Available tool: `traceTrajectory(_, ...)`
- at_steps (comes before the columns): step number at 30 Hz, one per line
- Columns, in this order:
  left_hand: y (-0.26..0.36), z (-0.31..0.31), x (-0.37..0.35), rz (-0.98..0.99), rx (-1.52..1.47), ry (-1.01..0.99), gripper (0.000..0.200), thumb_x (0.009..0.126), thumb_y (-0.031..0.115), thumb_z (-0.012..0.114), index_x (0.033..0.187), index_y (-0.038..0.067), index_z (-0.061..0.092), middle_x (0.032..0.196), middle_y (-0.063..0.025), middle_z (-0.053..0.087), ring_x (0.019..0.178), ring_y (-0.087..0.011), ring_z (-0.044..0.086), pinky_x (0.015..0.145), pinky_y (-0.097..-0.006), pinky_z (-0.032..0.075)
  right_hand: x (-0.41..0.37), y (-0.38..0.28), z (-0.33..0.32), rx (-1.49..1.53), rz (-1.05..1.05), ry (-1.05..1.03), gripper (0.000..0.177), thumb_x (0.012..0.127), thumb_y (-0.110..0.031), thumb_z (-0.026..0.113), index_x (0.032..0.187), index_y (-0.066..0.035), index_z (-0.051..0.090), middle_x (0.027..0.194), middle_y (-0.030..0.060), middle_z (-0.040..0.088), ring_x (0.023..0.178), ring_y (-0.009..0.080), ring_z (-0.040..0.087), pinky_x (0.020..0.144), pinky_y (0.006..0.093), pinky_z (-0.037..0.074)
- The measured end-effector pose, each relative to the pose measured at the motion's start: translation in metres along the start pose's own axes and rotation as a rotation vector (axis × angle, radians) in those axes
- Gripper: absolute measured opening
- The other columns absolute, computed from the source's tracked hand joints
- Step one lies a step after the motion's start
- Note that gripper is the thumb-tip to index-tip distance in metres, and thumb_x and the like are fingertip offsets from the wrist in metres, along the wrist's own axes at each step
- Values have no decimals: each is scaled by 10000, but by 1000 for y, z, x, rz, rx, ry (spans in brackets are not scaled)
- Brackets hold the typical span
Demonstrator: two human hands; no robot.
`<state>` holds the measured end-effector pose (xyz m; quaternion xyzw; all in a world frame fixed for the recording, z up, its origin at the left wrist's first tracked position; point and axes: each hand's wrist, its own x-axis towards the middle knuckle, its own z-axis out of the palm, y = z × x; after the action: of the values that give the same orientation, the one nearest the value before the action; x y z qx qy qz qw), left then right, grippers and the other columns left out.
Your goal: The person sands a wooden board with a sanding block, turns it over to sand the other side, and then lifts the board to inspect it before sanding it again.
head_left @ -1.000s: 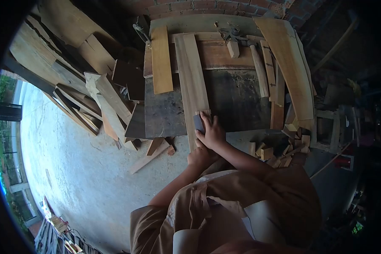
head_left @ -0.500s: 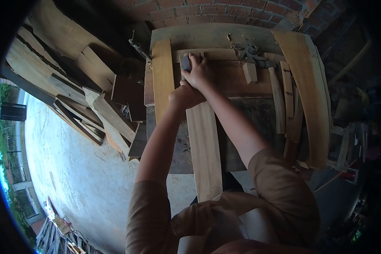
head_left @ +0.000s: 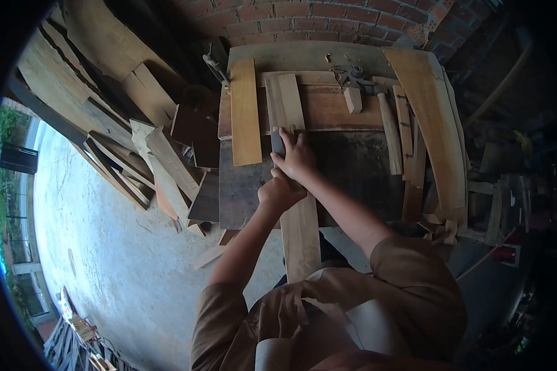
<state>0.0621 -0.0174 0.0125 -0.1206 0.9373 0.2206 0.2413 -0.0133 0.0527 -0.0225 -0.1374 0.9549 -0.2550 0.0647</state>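
Note:
A long pale board (head_left: 300, 238) runs lengthwise from the bench toward my body. On it sits a dark block-shaped tool (head_left: 278, 142), apparently a hand plane, mostly covered by my hands. My right hand (head_left: 298, 157) is closed over its front part, with the thumb along the left side. Just behind and touching it, my left hand (head_left: 280, 193) is curled in a fist around the rear, where the grip is hidden. The far end of the board lies bare beyond the tool.
The workbench (head_left: 241, 204) carries a yellowish board (head_left: 244, 111), a curved plank (head_left: 430, 123), a small wood block (head_left: 353, 100), a mallet-like tool (head_left: 388, 133) and a metal clamp-like piece (head_left: 358, 75). Offcuts (head_left: 161, 161) lean at left. A brick wall (head_left: 303, 18) stands behind.
Both hands have drawn the tool back along the board toward my body, uncovering the board's far end. The view has shifted slightly.

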Motion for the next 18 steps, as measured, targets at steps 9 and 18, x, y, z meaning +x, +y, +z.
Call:
traceTrajectory(9, -21, 114, -160, -176, -49, -153, 819, 673, 535, 584, 1088, -114, 307, 700, -156, 636, 622, -289, 648, 522, -364, 517, -200, 7, 21, 57, -109, -8, 778, 680, -371, 674, 1340, -201, 300, 1032, 228, 413, 801, 388, 548, 615, 455, 492)
traceTrajectory(18, -15, 6, -11, -7, 10, 18, 835, 644, 580, 595, 1027, -135, 395, 817, -191, 623, 759, -311, 648, 624, -402, 526, -15, -9, 14, 41, -27, 60, 725, 679, -350, 688, 1306, -228, 346, 1047, 250, 459, 869, 398, 554, 717, 466, 473)
